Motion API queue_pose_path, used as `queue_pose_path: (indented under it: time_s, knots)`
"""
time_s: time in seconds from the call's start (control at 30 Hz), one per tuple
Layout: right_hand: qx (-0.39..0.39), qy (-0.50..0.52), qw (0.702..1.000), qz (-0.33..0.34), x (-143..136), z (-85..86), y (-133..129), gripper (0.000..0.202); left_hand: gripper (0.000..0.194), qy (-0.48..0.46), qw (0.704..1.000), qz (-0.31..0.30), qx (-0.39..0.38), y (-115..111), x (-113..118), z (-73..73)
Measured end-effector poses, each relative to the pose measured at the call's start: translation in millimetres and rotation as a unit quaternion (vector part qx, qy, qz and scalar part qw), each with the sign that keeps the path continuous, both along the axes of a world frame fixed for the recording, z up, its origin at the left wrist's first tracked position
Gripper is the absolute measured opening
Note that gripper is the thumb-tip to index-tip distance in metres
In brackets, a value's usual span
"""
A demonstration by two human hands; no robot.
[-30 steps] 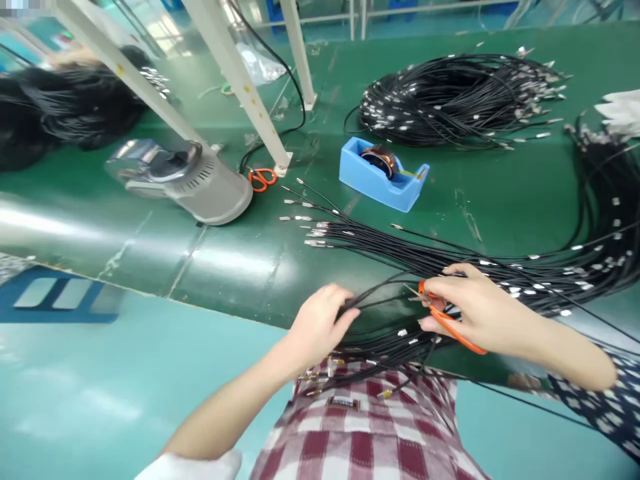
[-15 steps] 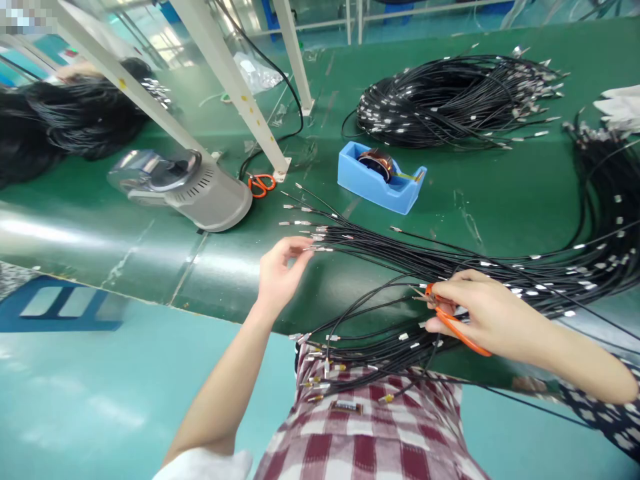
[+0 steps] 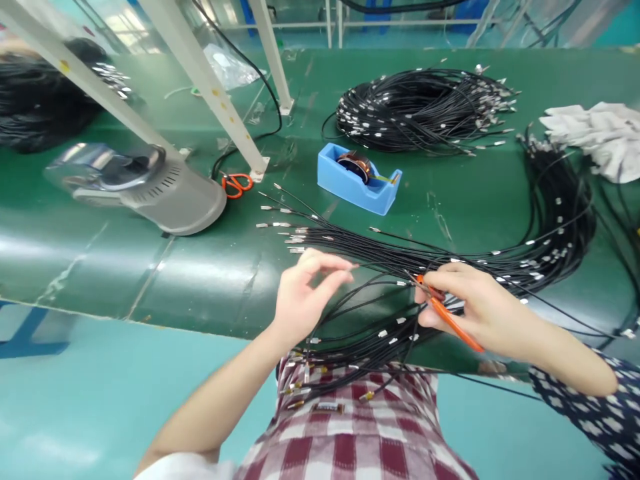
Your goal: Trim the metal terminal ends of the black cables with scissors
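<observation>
Black cables point(image 3: 380, 253) with metal tips run across the green table, their ends fanned out toward the left. My left hand point(image 3: 313, 290) is just below those ends, thumb and forefinger brought together near a thin cable; what lies between the fingertips is too small to make out. My right hand point(image 3: 467, 300) holds orange-handled scissors point(image 3: 453, 323), their blades pointing left over the cables. Below both hands, a second bunch of cables point(image 3: 360, 347) hangs over the table edge onto a red-and-white checked apron point(image 3: 350, 440).
A blue tape dispenser point(image 3: 357, 187) stands behind the cables, with a coiled cable bundle point(image 3: 420, 110) beyond it. To the left are a grey machine point(image 3: 175, 193), another orange-handled pair of scissors point(image 3: 237, 185) and white posts point(image 3: 220, 100). White gloves point(image 3: 597, 133) lie at right.
The view has shifted, and most things appear further left. My left hand has moved right, away from the cable tips, toward the scissors. My right hand still holds the scissors.
</observation>
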State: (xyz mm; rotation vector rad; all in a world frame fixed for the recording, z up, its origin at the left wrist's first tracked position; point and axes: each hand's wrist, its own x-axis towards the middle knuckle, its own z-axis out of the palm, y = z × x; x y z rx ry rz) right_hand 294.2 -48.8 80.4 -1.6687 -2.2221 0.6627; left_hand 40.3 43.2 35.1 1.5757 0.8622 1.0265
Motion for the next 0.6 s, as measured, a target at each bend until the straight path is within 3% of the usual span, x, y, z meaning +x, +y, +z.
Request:
queue_pose_path:
  time_s: [0.07,0.23,0.37,0.6]
  knots:
    - [0.003,-0.007,1.0,-0.001,0,2.9,-1,0.043,0.005,0.05,0.998,-0.043,0.024,-13,0,4.2]
    - [0.021,-0.066,0.998,0.015,-2,8.9,-4,0.05,0.015,0.036,0.969,-0.164,-0.184,-30,7,8.2]
    - [0.039,-0.135,0.99,0.027,-3,9.5,-7,0.05,0.012,0.054,0.946,-0.187,-0.259,-30,12,10.2]
    - [0.032,-0.192,0.979,0.057,-1,3.6,-4,0.046,0.012,0.096,0.938,-0.195,-0.27,-29,11,12.6]
